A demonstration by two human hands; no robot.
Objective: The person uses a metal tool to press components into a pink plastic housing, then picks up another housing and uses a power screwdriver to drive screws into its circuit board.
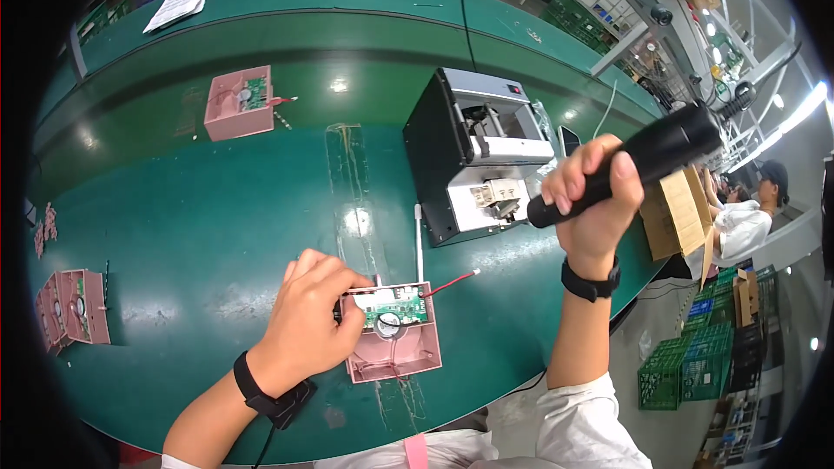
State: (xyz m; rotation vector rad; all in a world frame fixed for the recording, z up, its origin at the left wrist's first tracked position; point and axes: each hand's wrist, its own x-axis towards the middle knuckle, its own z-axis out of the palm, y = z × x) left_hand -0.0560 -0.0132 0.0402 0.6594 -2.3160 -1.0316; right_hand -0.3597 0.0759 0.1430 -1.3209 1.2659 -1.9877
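My left hand (310, 317) is closed on the left upper edge of a pink plastic housing (373, 370) on the table in front of me, thumb and forefinger at its wall. Inside that housing lie a green circuit board (404, 308), a round silver part (387, 324) and thin wires; a red wire (452, 283) with a white plug sticks out to the right. Raised to the right, my right hand (599, 195) wraps round a black electric screwdriver (665, 146), tilted and clear of the housing. No bit can be made out.
A black and white machine (473, 156) stands behind the housing, with a phone (569, 140) beyond it. Other pink housings sit at the back (239, 104) and far left (82, 306). Clear tape (352, 200) crosses the green table. At right are a cardboard box (676, 215), green crates (686, 365) and a person (749, 226).
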